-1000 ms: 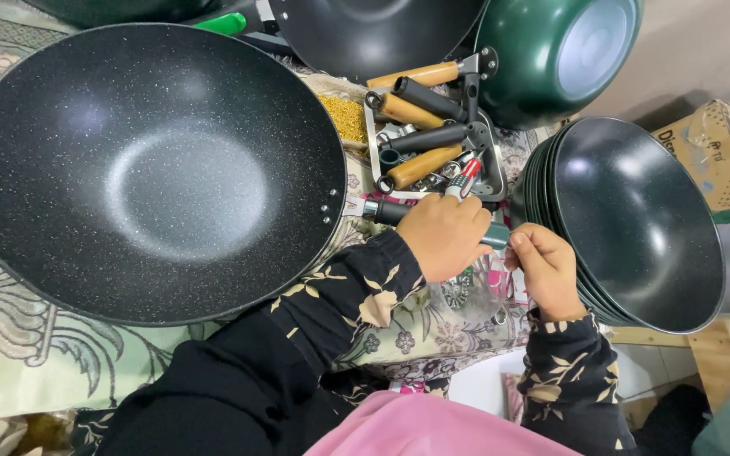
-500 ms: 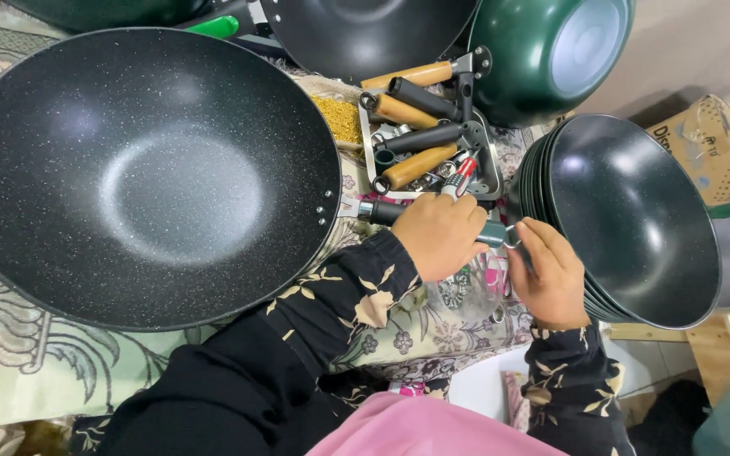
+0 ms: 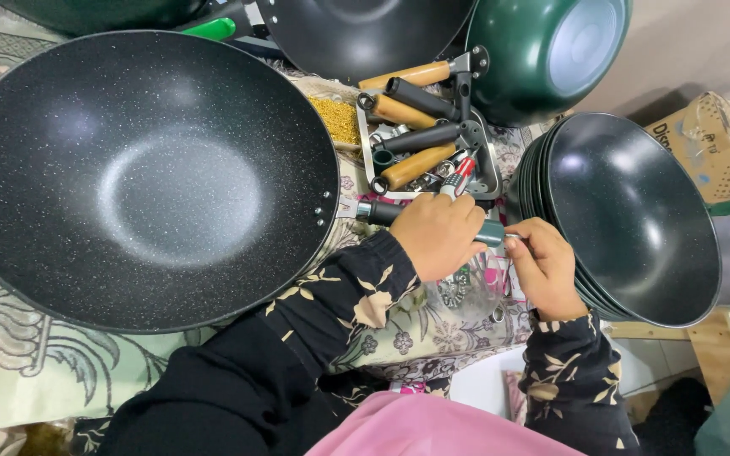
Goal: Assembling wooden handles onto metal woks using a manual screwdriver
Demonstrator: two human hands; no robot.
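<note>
The left hand [image 3: 437, 235] lies palm down over a dark handle [image 3: 382, 212], and its fingers are closed around it, so most of the handle is hidden under the knuckles. The handle runs sideways from the rim of the big wok [image 3: 141, 177], near the two rivets, to the right, where its dark green end comes out past the fingers. The left forearm, in a black sleeve with pale leaves, comes up from the lower left and bends a little at the wrist.

The right hand [image 3: 548, 268] is just beside the handle's end, with the thumb and first fingers pinched together at that end. What they pinch is too small to tell. The right forearm rises from below, almost straight.

The wok rests on a flowered cloth [image 3: 19, 371]. Behind the hands stands a metal tray [image 3: 489, 169] with wooden and black handles in it. To the right is a stack of woks [image 3: 627, 215], tilted toward the person, and further back is a green pot [image 3: 551, 55].
</note>
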